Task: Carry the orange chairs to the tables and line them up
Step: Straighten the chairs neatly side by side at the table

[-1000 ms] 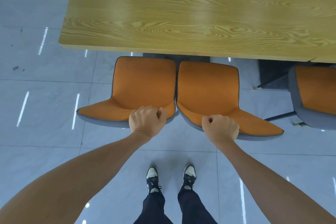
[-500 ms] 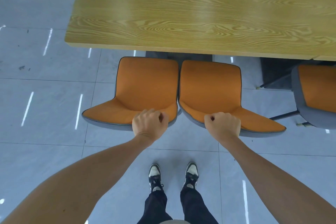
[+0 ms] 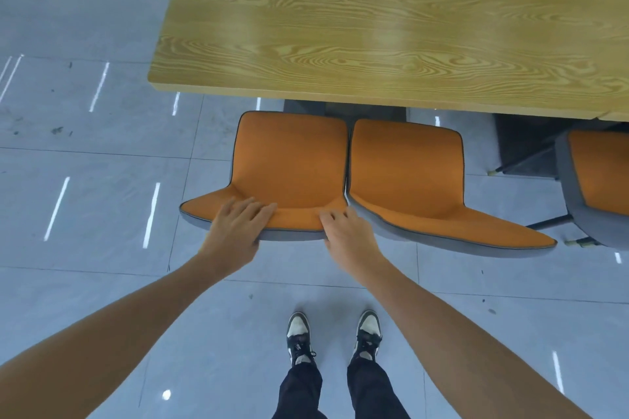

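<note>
While left hand (image 3: 235,231) and right hand (image 3: 347,235) grip orange chair (image 3: 292,160) by backrest, second chair (image 3: 405,167) just beside, table (image 3: 374,27) ahead

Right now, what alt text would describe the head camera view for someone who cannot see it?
A person's left hand and right hand hold the backrest top of the left orange chair, close beside a second orange chair at a wooden table.

Bare forearms (image 3: 136,316), dark trousers (image 3: 301,391), black-and-white sneakers (image 3: 299,333)
</note>
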The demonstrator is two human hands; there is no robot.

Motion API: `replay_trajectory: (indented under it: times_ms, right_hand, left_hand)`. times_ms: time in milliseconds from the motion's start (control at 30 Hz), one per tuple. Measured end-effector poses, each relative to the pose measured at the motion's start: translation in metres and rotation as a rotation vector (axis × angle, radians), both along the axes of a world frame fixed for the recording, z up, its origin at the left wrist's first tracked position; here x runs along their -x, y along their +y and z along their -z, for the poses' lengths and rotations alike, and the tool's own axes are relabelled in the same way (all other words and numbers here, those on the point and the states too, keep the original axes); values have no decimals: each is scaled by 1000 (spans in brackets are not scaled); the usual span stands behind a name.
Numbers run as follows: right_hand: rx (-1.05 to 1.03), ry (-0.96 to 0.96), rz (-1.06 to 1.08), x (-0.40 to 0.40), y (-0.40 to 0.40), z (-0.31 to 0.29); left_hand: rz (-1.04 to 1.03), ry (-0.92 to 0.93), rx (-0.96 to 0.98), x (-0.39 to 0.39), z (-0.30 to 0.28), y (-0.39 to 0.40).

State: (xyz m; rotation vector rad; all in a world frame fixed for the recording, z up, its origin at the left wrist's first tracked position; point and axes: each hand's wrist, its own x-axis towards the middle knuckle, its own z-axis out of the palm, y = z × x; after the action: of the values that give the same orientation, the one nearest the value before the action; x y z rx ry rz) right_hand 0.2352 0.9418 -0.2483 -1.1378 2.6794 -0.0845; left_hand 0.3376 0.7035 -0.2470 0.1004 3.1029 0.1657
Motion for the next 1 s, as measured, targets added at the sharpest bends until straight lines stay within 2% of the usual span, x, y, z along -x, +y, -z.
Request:
replay_trajectory:
  times_ms: [167, 467, 1000]
  right_hand:
    - [78, -79, 93, -2, -4, 14]
    - [107, -56, 29, 0, -27, 24]
    - [102, -51, 98, -4, 4, 14]
  left_hand:
    - [-33, -23, 60, 3, 2, -16]
    - [-17, 96, 39, 10, 7, -44]
    - [-44, 146, 42, 2, 13, -9]
